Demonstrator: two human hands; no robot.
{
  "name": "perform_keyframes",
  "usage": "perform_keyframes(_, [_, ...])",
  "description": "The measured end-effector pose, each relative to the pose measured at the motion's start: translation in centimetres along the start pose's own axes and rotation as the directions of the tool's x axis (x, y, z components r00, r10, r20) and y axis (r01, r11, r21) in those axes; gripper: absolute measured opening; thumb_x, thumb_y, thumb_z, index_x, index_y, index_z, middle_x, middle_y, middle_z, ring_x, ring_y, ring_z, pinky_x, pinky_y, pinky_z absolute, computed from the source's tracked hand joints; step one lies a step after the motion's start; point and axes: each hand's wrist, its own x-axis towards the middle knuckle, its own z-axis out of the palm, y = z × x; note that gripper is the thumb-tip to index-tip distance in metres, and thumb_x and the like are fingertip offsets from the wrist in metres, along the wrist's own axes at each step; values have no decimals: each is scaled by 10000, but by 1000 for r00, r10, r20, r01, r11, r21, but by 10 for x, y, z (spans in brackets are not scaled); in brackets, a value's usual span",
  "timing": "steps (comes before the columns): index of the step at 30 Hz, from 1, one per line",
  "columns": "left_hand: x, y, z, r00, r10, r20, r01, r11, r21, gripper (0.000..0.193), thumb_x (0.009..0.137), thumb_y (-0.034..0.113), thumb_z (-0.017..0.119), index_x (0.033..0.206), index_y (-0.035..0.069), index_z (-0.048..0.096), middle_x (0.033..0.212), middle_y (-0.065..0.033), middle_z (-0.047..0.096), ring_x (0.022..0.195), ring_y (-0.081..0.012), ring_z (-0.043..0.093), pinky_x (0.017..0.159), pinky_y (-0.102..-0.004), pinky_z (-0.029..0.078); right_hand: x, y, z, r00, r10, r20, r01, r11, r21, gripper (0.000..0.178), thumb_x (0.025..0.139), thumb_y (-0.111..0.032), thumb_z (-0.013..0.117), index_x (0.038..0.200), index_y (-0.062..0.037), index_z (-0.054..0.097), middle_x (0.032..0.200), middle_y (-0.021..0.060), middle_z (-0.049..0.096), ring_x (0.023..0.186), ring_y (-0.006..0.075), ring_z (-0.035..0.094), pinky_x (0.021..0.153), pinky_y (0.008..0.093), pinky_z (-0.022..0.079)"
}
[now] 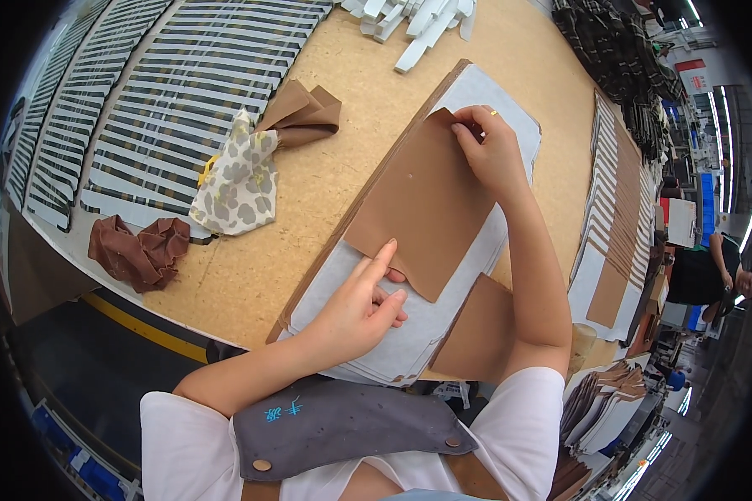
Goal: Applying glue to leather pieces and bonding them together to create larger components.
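Observation:
A flat brown fabric panel (430,200) with a small hole near its middle lies over a stack of pale grey-backed sheets (486,275). My right hand (493,150) pinches its far edge, lifting and curling the corner between thumb and fingers. At the near left edge is my left hand (361,305), its index finger laid on top and another fingertip partly under the edge. The left thumb points away from the panel. Part of the panel's near edge droops onto the stack. Another brown piece (478,330) lies beside the stack, near my right forearm.
Left on the table are a crumpled dark brown cloth (139,253), a spotted cloth (241,184) and a folded brown piece (305,113). Striped strips (196,88) lie beyond. White strips (426,29) sit at the far edge. A person (714,271) stands far right.

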Motion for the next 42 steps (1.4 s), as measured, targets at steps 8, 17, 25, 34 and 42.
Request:
perform_keyframes(8, [0,2,0,1000,-8,7,8,1000,-25,604,951,44,458,1455,-10,129,1209,-174,377,859,-176,601,755,-283,550,-2,-4,4,1000,6,-15,-7,998,-67,186,849,-85,596,1033,-57,583,876,100,613,752,222,593,693,332,478])
perform_keyframes(17, [1,1,-1,1000,0,22,0,1000,-20,606,951,53,467,1449,-25,131,1213,-177,376,865,-176,602,758,-281,547,-1,-2,5,997,-77,-8,76,990,-117,171,857,-80,582,1028,-81,583,853,101,587,714,222,587,669,326,478])
perform_keyframes(25, [0,-1,-2,1000,0,27,1,1000,-25,612,948,56,473,1450,-26,132,1213,-178,378,877,-176,603,763,-278,544,-1,-9,5,999,-21,25,24,992,-125,150,876,-59,578,1012,-32,637,893,91,598,808,194,596,751,286,466])
perform_keyframes(34, [1,-2,-2,999,30,28,-30,999,-22,623,941,98,484,1420,-95,136,1201,-186,422,837,-180,622,703,-258,519,-1,0,7,945,-328,12,304,859,-411,200,843,-31,558,1014,-82,649,959,94,610,869,260,587,755,347,471])
perform_keyframes(42, [1,-5,-1,998,57,21,-57,998,-7,635,937,103,491,1414,-111,131,1213,-190,424,846,-187,622,687,-259,510,-51,-23,10,910,-415,12,395,857,-331,266,770,49,563,1015,-39,617,1144,83,587,1051,284,539,901,384,415])
